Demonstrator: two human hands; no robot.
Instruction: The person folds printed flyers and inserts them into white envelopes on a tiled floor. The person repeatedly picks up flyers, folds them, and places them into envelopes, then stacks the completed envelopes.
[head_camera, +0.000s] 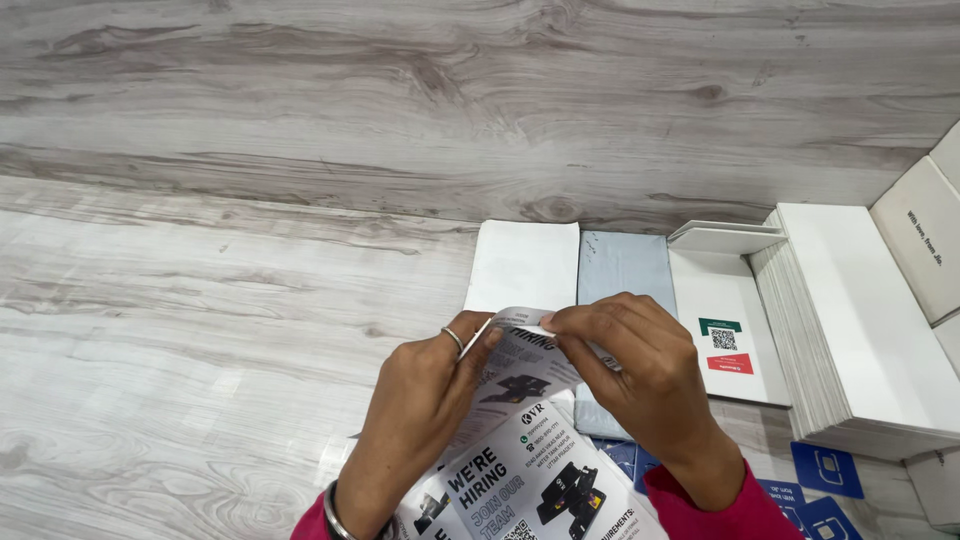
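A printed leaflet (520, 440) is being pinched at its folded top edge by the left hand (425, 405) and right hand (640, 365), above the grey table (200, 330), near white boxes (860, 330).

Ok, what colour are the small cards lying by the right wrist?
Blue with white marks: the small cards, seen in the head view beside the right hand.

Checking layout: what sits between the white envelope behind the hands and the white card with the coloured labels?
In the head view, a pale blue envelope lies between the white envelope and the white card, edge to edge with both.
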